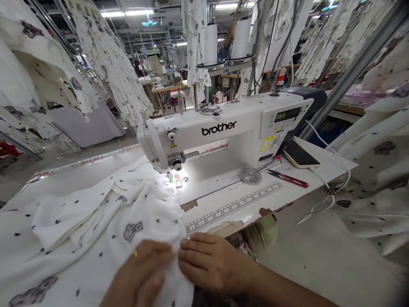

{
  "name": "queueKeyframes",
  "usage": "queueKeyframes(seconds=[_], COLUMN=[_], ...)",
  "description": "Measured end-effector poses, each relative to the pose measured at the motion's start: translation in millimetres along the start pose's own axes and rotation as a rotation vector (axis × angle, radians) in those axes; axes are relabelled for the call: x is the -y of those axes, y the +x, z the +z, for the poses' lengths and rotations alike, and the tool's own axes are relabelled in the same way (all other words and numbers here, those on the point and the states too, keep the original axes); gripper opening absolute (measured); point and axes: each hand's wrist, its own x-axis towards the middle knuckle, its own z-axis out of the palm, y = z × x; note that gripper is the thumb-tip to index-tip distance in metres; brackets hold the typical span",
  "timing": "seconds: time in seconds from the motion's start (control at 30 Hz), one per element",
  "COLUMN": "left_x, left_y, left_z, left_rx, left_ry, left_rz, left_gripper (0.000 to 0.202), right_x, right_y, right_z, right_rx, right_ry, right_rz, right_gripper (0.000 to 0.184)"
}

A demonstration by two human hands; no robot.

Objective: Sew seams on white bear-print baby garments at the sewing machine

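White fabric printed with small dark spots and grey animal figures lies in folds over the left of the sewing table. It reaches under the lit needle area of a white sewing machine. At the fabric's near right edge, my right hand has its fingers pressed together, gripping the edge; its thumb is hidden. My left hand, with a yellow band on one finger, is closed on the same cloth a little to the left. Its fingertips are blurred by motion.
A printed ruler runs along the table's front edge. To the right lie red-handled thread snips, a clear round disc and a phone on a white cable. Printed garments hang around; thread cones stand behind.
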Motion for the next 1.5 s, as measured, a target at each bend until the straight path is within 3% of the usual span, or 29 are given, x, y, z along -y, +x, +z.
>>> queueKeyframes(seconds=[0.13, 0.2, 0.27, 0.37, 0.5, 0.6, 0.73, 0.8, 0.87, 1.0, 1.2, 1.37, 1.5], left_x=[31, 42, 48, 48, 45, 49, 57, 60, 62, 68, 78, 91, 100], left_y=[63, 93, 113, 117, 99, 90, 90, 89, 87, 83, 90, 105, 114], left_z=[-16.1, -13.0, -8.5, -6.8, -6.9, -1.2, 8.4, 13.3, 18.2, 25.9, 28.5, 22.9, 13.7], left_rx=[-0.052, 0.052, 0.148, 0.212, 0.253, 0.146, -0.050, -0.037, 0.019, 0.141, 0.180, 0.248, 0.231], left_ry=[0.254, 0.448, 0.547, 0.577, 0.620, 0.664, 0.661, 0.606, 0.558, 0.541, 0.523, 0.535, 0.568], left_rz=[-0.385, -0.516, -0.549, -0.541, -0.566, -0.456, -0.013, 0.144, 0.217, 0.204, 0.180, 0.117, 0.181], left_gripper=[0.046, 0.050, 0.042, 0.026, 0.025, 0.021, 0.030, 0.031, 0.032, 0.039, 0.042, 0.045, 0.044], right_x=[-12, -16, -19, -22, -31, -44, -65, -74, -82, -92, -94, -99, -101], right_y=[13, 19, 21, 15, 8, 20, 51, 62, 64, 49, 30, 25, 23], right_z=[-6, -12, -18, -24, -25, -24, -19, -13, -6, 7, 13, 28, 34], right_rx=[-0.002, -0.032, -0.053, 0.015, 0.263, 0.483, 0.630, 0.667, 0.671, 0.610, 0.610, 0.466, 0.415], right_ry=[0.044, 0.066, 0.091, 0.141, 0.265, 0.371, 0.484, 0.529, 0.584, 0.732, 0.578, 0.600, 0.555], right_rz=[-0.097, -0.118, -0.111, -0.071, -0.086, -0.123, -0.224, -0.260, -0.268, -0.225, -0.188, -0.195, -0.210], right_gripper=[0.011, 0.013, 0.013, 0.013, 0.018, 0.016, 0.018, 0.019, 0.018, 0.015, 0.041, 0.034, 0.016])
